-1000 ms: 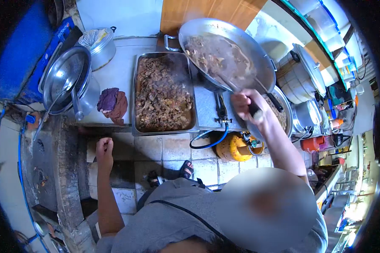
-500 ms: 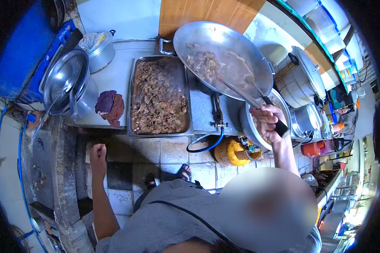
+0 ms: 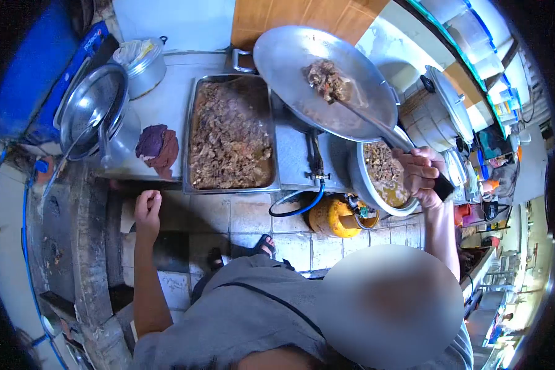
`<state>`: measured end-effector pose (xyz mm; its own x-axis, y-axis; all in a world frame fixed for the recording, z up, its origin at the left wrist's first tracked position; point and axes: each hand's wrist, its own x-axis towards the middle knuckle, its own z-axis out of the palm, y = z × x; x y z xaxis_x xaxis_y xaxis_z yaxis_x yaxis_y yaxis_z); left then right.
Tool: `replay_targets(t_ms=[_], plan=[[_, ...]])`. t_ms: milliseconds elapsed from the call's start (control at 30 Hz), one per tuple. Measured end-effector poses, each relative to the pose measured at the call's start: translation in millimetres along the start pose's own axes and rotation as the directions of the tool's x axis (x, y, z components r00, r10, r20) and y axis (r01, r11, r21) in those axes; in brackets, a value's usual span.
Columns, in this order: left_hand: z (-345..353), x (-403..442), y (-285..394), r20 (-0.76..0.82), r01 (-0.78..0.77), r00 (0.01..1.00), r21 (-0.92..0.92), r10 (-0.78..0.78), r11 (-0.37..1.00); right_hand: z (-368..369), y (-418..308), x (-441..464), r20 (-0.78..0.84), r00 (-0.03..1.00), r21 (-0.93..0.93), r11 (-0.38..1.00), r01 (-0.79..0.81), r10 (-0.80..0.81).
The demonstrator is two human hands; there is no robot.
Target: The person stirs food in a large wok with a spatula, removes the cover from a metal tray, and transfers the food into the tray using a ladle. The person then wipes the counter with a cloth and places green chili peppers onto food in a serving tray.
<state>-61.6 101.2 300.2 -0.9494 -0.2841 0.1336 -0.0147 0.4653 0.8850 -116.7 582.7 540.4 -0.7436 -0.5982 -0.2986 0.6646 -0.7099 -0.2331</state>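
Note:
My right hand (image 3: 422,176) is wrapped around the dark handle of a long metal cooking utensil (image 3: 376,125). It slopes down into a large, tilted metal wok (image 3: 277,49), where its head is hidden by a heap of cooked chopped meat (image 3: 327,80). Thin brownish liquid lies around the heap. Beneath that hand stands a round metal pot (image 3: 359,176) of meat and yellowish broth. My left hand (image 3: 148,209) hangs in front of the counter with its fingers curled in and nothing seen in them. Nearest to it is a rectangular metal tray (image 3: 188,142) filled with chopped meat.
Purple and brown cloths (image 3: 159,151) lie left of the tray, near a metal colander (image 3: 83,105) and a lidded pot (image 3: 143,68). Under the counter sits a yellow gas cylinder (image 3: 333,216) with a blue hose (image 3: 296,211). A tall lidded pot (image 3: 435,117) stands to the right.
My right hand has drawn the utensil right and slightly down. Meat that was spread at the wok's left is now heaped nearer its middle. My left hand has risen slightly.

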Motion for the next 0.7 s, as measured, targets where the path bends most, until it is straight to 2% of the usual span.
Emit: replay_targets(t_ms=[167, 367, 500, 700], plan=[[-7, 3, -22, -0.023, -0.024, 0.999, -0.057, 0.023, 0.998, 33, 21, -4, -0.079, 0.996, -0.011, 0.999, 0.045, -0.046], [-22, 6, -32, -0.006, 0.035, 0.999, -0.017, -0.035, 0.999, 52, 53, -1, -0.018, 0.999, -0.031, 0.999, 0.037, -0.038], [-30, 6, -32, -0.038, 0.039, 0.998, -0.033, -0.041, 0.999, 55, 78, 9, 0.060, 0.997, 0.014, 0.999, -0.042, 0.041], [-44, 0, -20, -0.036, 0.052, 0.998, 0.021, -0.051, 0.998, 45, 102, 26, 0.080, 0.988, 0.085, 0.987, -0.139, 0.132]])
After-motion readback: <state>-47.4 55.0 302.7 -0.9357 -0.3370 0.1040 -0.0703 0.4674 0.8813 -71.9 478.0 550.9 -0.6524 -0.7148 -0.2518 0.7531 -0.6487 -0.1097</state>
